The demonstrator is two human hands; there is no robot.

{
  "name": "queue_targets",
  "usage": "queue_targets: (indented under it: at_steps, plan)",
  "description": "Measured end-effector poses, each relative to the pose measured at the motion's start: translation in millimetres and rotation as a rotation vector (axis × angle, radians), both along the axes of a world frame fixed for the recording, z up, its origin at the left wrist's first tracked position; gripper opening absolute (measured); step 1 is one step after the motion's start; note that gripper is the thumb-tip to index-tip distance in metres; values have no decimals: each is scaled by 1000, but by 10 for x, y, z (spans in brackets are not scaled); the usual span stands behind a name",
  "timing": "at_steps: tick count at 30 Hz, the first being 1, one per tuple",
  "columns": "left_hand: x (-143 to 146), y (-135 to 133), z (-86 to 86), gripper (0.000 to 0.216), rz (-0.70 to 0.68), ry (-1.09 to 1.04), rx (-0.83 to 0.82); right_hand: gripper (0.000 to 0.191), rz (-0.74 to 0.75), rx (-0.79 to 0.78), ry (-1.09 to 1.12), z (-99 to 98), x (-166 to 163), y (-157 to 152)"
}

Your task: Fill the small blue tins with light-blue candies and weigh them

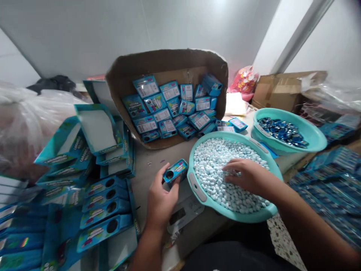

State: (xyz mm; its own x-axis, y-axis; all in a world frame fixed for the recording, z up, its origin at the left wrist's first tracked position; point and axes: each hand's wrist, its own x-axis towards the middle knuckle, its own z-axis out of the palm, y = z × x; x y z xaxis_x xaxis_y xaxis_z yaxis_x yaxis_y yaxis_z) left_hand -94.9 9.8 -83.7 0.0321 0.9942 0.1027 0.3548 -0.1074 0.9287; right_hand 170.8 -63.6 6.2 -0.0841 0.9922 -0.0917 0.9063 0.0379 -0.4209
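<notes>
Small blue box (175, 170) gripped in left hand (160, 199), right hand (248, 177) spread on candies (214, 165), cluttered table (149, 162), white walls (84, 34)

— Inspector: I note the small box (175, 171) in my left hand (160, 199) is glossy printed card.

— Second: And under your right hand (248, 177)?

— Inspector: Matt, smooth pale tablets (214, 169) in a smooth plastic basin (197, 188); beyond it, rough brown cardboard carton (126, 71).

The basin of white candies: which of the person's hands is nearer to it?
Right. The right hand rests on the candies inside the teal basin. The left hand is just outside its left rim, holding a small blue box.
</notes>
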Motion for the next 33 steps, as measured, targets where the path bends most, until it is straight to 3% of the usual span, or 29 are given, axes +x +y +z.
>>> queue_targets:
  at_steps: [5, 7, 10, 15, 18, 24, 33]
  plan:
    - [40, -23, 376, 65, 176, 20, 231, 17, -51, 22, -28, 101, 70, 147]
    - [109, -80, 563, 60, 113, 28, 287, 17, -71, 40, -46, 235, 141, 203]
    - [284, -193, 735, 57, -51, 10, 237, 14, -37, 126, -33, 590, 183, 248]
    - [630, -264, 814, 53, -228, -29, 218, 15, 306, 157, -95, 1293, -74, 275]
    - [801, -185, 925, 47, -312, -86, 256, 17, 440, 65, -224, 1547, -241, 368]
    - [1060, 14, 1183, 38, -378, -107, 305, 19, 496, 65, -341, 1693, -139, 676]
    - [1161, 107, 1314, 33, -424, -170, 297, 30, 422, 64, -336, 1833, -41, 749]
